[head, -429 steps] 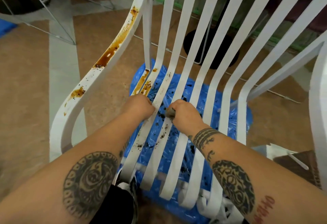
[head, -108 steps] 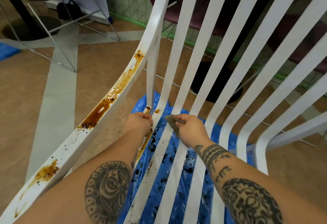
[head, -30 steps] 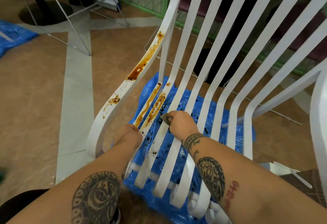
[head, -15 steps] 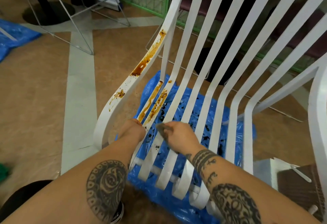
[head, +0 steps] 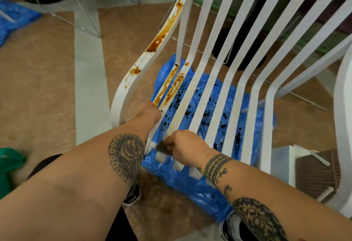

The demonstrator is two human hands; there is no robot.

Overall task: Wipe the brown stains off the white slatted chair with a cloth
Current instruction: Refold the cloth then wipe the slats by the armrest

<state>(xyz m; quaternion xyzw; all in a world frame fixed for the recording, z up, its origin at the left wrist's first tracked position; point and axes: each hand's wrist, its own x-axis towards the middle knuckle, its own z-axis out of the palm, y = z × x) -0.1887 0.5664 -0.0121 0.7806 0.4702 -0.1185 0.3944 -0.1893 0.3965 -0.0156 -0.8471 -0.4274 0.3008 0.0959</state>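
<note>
Chair [head: 234, 96]: white, slatted, fills the frame from centre to 3 o'clock, standing on the floor. Brown stains [head: 158, 40] run down the side rail at 11 o'clock. More stains streak the two leftmost seat slats just above centre. The other slats look white.

Blue plastic sheet [head: 209, 185]: spread on the floor beneath the seat, showing through the gaps between slats. Dark specks and blotches are scattered on it.

White box [head: 282, 162]: on the floor at 4 o'clock, beside the chair. A brown ribbed item sits inside; I cannot tell what it is.

Left hand [head: 150, 111]: closed grip, fingers curled around the leftmost slats just below the streaks. It holds the chair and nothing else.

Right hand [head: 186, 149]: at 6 o'clock from centre, fingers curled tight on a dark cloth [head: 162, 147]. The cloth pokes out toward 9 o'clock, pressed against the front ends of the slats near the seat edge.
</note>
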